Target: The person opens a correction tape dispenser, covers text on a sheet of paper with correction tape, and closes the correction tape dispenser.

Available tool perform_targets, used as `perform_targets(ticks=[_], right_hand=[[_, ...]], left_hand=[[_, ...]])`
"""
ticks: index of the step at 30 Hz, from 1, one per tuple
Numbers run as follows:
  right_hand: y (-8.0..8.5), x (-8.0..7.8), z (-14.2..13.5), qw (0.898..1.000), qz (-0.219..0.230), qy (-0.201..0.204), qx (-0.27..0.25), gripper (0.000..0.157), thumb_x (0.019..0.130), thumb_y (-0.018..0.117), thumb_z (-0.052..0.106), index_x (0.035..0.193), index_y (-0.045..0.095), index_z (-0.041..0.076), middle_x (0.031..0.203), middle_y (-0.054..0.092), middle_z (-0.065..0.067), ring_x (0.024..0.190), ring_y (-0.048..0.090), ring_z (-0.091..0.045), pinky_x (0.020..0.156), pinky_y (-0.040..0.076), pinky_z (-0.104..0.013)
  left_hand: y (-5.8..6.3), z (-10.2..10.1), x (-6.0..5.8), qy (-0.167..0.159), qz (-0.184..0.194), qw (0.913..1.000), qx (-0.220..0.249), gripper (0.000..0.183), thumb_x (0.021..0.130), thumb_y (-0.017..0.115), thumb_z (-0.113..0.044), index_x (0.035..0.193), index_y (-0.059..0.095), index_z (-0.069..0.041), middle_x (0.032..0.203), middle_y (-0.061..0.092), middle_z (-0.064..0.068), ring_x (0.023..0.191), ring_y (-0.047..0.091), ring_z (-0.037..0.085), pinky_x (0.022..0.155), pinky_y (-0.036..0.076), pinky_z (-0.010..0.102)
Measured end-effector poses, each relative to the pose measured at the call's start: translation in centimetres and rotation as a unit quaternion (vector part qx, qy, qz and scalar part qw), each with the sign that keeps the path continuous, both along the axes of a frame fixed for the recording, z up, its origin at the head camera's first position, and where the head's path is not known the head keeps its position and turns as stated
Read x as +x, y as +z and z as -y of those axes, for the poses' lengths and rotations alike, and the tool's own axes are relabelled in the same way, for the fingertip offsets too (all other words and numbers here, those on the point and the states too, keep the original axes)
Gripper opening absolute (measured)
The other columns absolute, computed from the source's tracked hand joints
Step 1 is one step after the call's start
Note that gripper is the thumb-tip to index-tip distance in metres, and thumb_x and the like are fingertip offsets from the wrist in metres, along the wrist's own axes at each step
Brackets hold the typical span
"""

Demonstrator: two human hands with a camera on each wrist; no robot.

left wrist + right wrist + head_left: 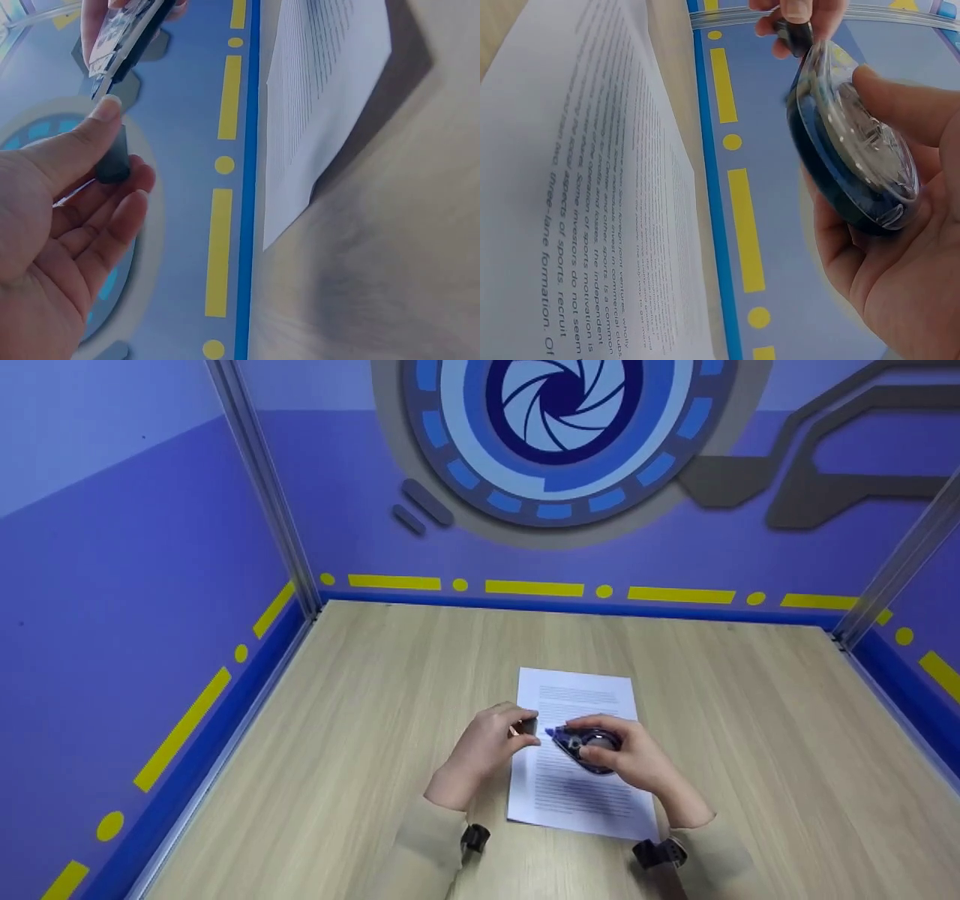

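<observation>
A correction tape (592, 748) with a clear, dark-edged round body is held above the paper by my right hand (637, 754), thumb on one face and fingers on the other. Its narrow tip points left. My left hand (484, 741) pinches a small dark cap (114, 159) between thumb and fingers, just off that tip in the head view. In the right wrist view the cap lies close by the narrow end of the tape body. Below both hands, a printed sheet of paper (529, 690) lies on the table, partly covered by the hands in the head view.
The light wood table (360, 720) runs back to a blue panel wall (345, 525) with yellow marks. Metal posts (262, 480) stand at the back corners. A dark band (474, 838) sits at the left wrist, and another (660, 853) at the right.
</observation>
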State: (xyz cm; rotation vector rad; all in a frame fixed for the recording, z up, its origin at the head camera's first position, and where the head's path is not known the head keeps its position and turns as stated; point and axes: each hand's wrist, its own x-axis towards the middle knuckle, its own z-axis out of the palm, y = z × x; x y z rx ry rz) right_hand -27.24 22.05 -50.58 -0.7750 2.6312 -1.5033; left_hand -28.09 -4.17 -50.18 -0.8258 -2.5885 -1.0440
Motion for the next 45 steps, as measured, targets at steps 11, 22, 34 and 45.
perform_targets(ticks=[11, 22, 34, 45], right_hand=[[-0.2, -0.1, 0.0, 0.999, 0.023, 0.022, -0.02, 0.034, 0.094, 0.073, 0.01, 0.127, 0.071, 0.006, 0.13, 0.07, -0.018, 0.109, 0.063, -0.01, 0.091, 0.051, -0.018], [-0.4, -0.4, -0.3, 0.997, 0.051, 0.045, -0.03, 0.036, 0.094, 0.073, 0.011, 0.129, 0.069, 0.003, 0.13, 0.068, -0.023, 0.102, 0.065, -0.013, 0.085, 0.055, -0.02], [-0.4, -0.4, -0.3, 0.996, 0.058, 0.053, -0.051, 0.037, 0.093, 0.071, 0.006, 0.129, 0.068, -0.002, 0.127, 0.068, -0.028, 0.099, 0.065, -0.007, 0.083, 0.055, -0.018], [-0.4, -0.4, -0.4, 0.992, 0.1, 0.055, -0.052, 0.036, 0.092, 0.073, 0.007, 0.127, 0.069, -0.001, 0.125, 0.068, -0.027, 0.101, 0.065, -0.012, 0.084, 0.055, -0.02]], left_hand=[[-0.2, -0.9, 0.5, -0.037, -0.049, 0.9981, -0.007, 0.039, 0.086, 0.08, -0.021, 0.121, 0.075, -0.005, 0.106, 0.073, 0.005, 0.095, 0.071, 0.015, 0.081, 0.06, 0.022], [-0.5, -1.1, 0.5, -0.056, -0.102, 0.9923, -0.042, 0.038, 0.085, 0.08, -0.022, 0.12, 0.075, -0.009, 0.108, 0.073, 0.002, 0.097, 0.072, 0.012, 0.087, 0.057, 0.016], [-0.6, -1.4, 0.6, -0.065, -0.148, 0.9856, -0.048, 0.038, 0.084, 0.081, -0.024, 0.118, 0.076, -0.009, 0.105, 0.073, 0.001, 0.097, 0.071, 0.013, 0.087, 0.058, 0.019], [-0.5, -1.6, 0.8, -0.08, -0.154, 0.9823, -0.07, 0.039, 0.083, 0.081, -0.029, 0.117, 0.077, -0.01, 0.105, 0.072, 0.001, 0.096, 0.07, 0.011, 0.087, 0.057, 0.018]])
